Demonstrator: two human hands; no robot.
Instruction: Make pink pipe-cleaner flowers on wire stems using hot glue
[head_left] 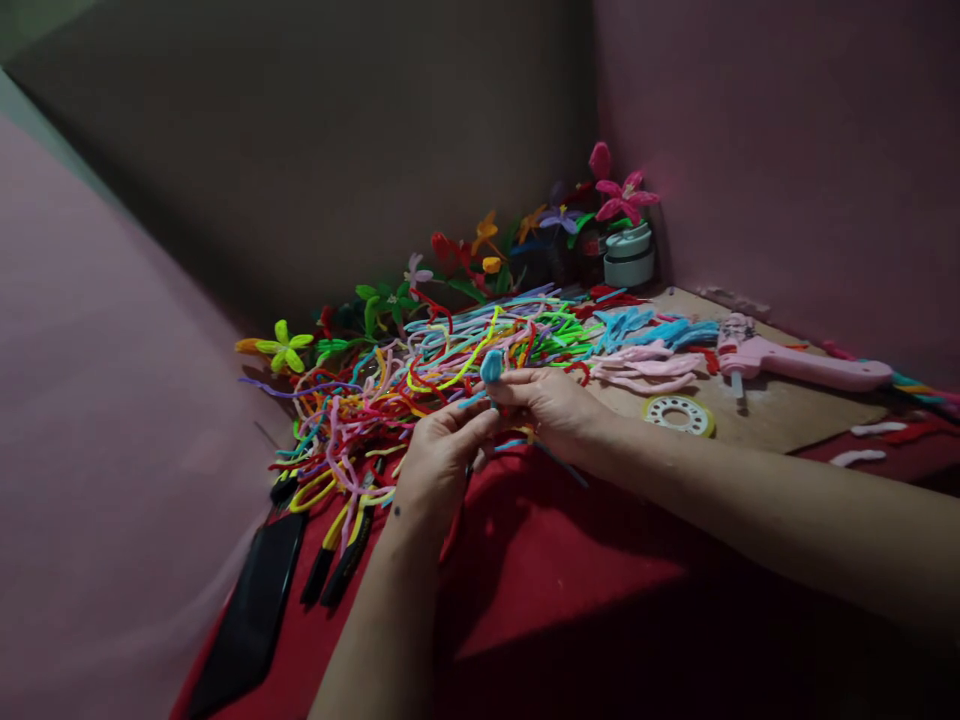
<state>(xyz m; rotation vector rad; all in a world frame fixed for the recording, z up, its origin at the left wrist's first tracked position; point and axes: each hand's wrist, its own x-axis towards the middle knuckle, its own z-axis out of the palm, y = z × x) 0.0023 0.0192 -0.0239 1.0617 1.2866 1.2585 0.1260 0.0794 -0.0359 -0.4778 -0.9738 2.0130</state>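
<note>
Head view of 2 bare hands at work above a red cloth. The small light-blue fuzzy piece stands upright between the hands, in front of the heap of multicoloured fuzzy stems. Right hand: thumb and index finger pinch the piece near its base; the other fingers are partly hidden. Left hand: thumb and index finger are pressed together just below the piece; what lies between them is too small to tell, and the remaining fingertips are obscured. Right of the heap, a tan board bears pale pink fuzzy strips, a yellow-rimmed white ring and a pink glue gun. Left: 2 black-and-yellow handles, their upper ends unclear among the stems, and a black flat slab reaching the bottom edge. Behind: fuzzy flowers, some lost in shadow, and a pale green lidded container. The lower right is too dark to read.
</note>
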